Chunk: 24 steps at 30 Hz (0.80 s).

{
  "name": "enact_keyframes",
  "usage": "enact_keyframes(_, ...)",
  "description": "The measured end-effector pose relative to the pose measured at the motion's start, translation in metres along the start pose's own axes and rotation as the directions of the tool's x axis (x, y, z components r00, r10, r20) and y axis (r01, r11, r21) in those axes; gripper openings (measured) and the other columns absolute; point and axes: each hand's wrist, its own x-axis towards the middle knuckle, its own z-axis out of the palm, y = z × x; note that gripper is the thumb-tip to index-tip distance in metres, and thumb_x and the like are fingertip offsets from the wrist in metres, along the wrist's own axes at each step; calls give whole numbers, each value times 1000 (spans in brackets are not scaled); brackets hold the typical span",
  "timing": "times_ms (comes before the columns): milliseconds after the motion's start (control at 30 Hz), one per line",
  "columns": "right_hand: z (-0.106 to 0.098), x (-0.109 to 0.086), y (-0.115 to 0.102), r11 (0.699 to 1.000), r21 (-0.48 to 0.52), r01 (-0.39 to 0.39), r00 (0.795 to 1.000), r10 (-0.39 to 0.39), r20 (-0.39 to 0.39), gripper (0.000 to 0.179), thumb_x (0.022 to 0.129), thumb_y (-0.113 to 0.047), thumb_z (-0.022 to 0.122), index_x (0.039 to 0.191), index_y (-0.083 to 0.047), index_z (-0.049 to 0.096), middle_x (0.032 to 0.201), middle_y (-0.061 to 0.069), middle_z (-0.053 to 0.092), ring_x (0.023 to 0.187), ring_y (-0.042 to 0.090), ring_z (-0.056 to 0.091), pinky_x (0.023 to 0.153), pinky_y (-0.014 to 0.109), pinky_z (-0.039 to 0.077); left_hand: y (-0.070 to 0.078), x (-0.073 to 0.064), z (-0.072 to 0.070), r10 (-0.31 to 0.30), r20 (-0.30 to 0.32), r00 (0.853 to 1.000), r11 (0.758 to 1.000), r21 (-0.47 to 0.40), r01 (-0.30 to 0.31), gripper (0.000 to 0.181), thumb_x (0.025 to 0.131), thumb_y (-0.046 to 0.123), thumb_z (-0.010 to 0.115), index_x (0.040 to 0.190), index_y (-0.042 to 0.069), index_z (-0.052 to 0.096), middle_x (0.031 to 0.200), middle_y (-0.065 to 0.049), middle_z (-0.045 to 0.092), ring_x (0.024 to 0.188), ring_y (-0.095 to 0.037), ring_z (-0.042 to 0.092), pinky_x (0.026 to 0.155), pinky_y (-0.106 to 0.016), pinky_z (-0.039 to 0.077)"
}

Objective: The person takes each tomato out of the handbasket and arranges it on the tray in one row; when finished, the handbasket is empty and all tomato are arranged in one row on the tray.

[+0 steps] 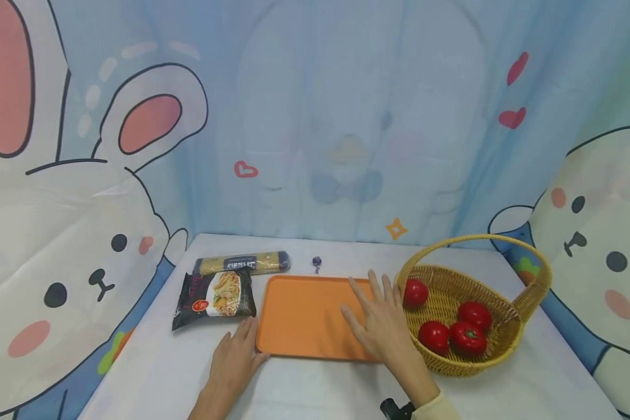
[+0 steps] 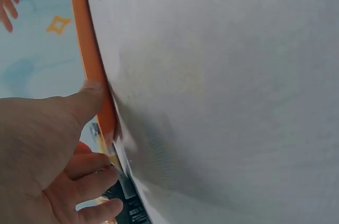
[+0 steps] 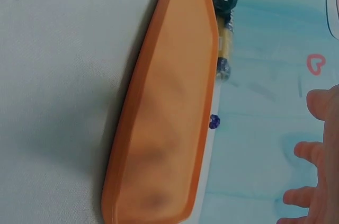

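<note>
An orange tray (image 1: 310, 318) lies flat on the white table. At its near left corner is my left hand (image 1: 233, 357); in the left wrist view the thumb touches the tray's rim (image 2: 91, 49), while the other fingers lie loosely bent beside the corner. My right hand (image 1: 382, 326) is spread over the tray's right end and holds nothing. In the right wrist view its fingers (image 3: 310, 152) appear apart from the tray. Just left of the tray is a black noodle packet (image 1: 215, 298), with a pack of spaghetti (image 1: 268, 261) behind it.
To the right, close to my right hand, stands a wicker basket (image 1: 472, 368) with a tall arched handle and several red tomatoes (image 1: 468, 339) inside. A small purple-wrapped lollipop (image 1: 317, 261) lies behind the tray. A printed curtain (image 1: 320, 116) hangs at the table's back edge.
</note>
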Motion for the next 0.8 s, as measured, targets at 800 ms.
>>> enact_keyframes(800,-21,-10,-7,999,28,42,998,-41,-37,62,108,-50,59,161,-18,54,170,26,38,156,54,32,123,78,24,-16,4,6,65,175,982,947,-321,-5,74,103,33,74,160,-3,45,167,-24,43,156,-45,38,111,-92,17)
